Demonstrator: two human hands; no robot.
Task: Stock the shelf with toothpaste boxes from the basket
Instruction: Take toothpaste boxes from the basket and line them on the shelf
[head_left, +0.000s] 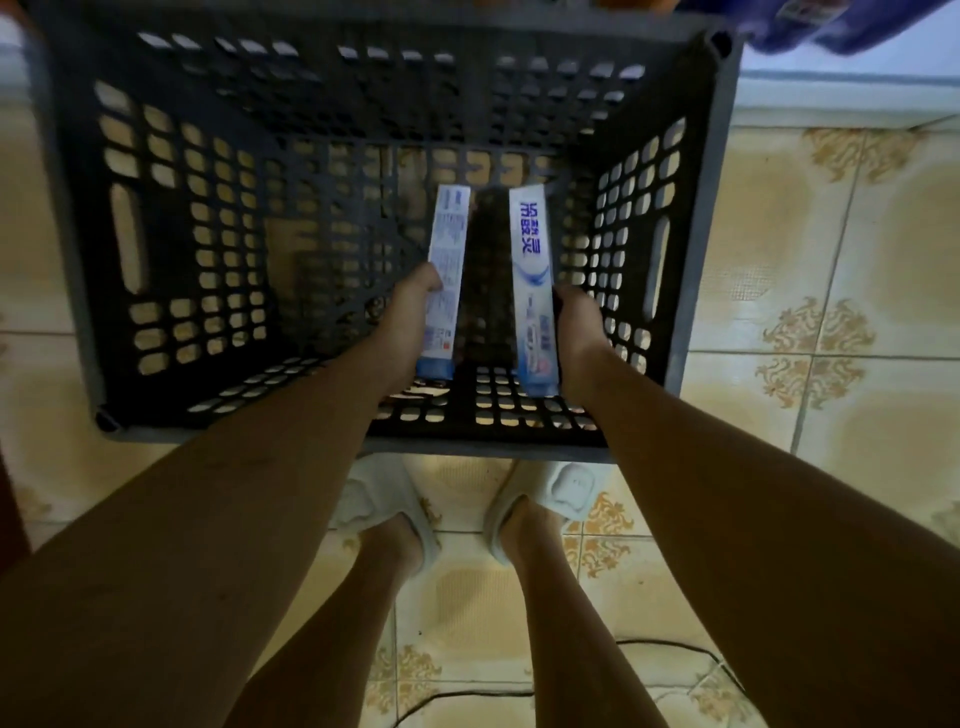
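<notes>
Both hands are down inside the basket (696, 208): left hand (410, 312) grips one toothpaste box (448, 270), right hand (576, 332) grips another toothpaste box (535, 291), held side by side.

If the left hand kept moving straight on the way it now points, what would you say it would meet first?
Most likely the basket: the left hand, holding a toothpaste box, points down and forward into it, and nothing else shows ahead. Whether the floor or the far wall comes first is unclear, since depth is hard to judge.

Home interior, patterned floor tiles (810, 249), house slippers (384, 499)
</notes>
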